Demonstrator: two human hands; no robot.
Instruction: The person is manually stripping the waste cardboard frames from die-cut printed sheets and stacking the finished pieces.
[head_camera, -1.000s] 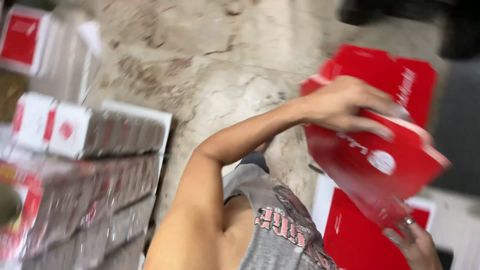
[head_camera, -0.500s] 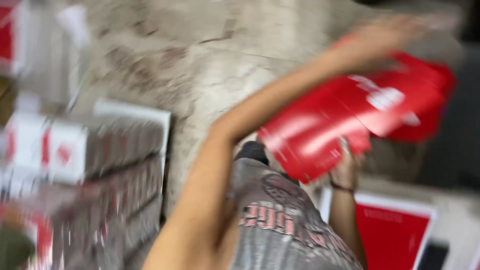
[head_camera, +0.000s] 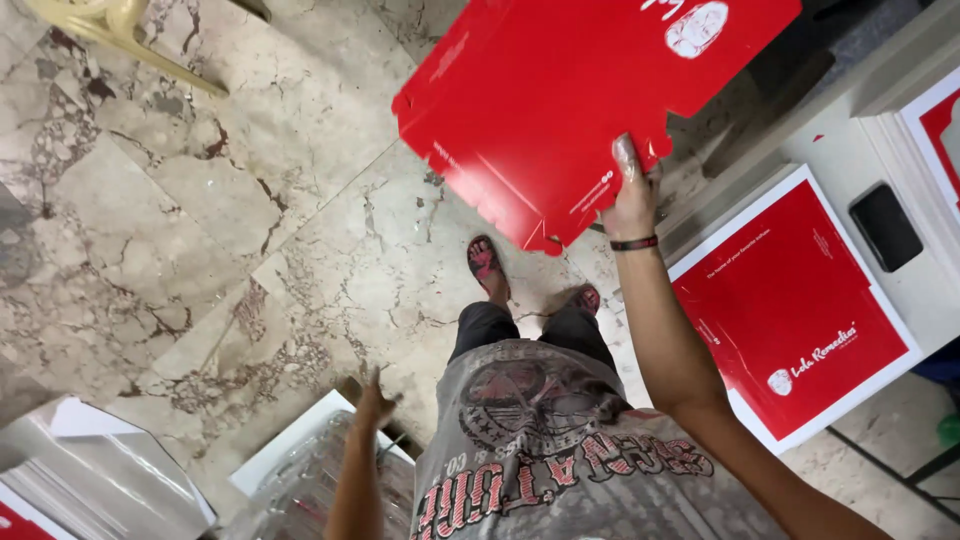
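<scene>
One view only, from a camera worn on the person's head. It faces steeply down along the person's own front: the grey printed shirt (head_camera: 560, 450) fills the lower middle, and the sandalled feet (head_camera: 487, 262) stand on the marble floor (head_camera: 200, 220) further up the frame. The near body is close to the lens; the floor lies well below. The right hand (head_camera: 632, 195) reaches up into the frame's centre, the left hand (head_camera: 372, 400) sits low. The right edge takes in a white table (head_camera: 850, 130); the lower left corner catches wrapped stacks (head_camera: 310, 490). No second view shares the scene.
</scene>
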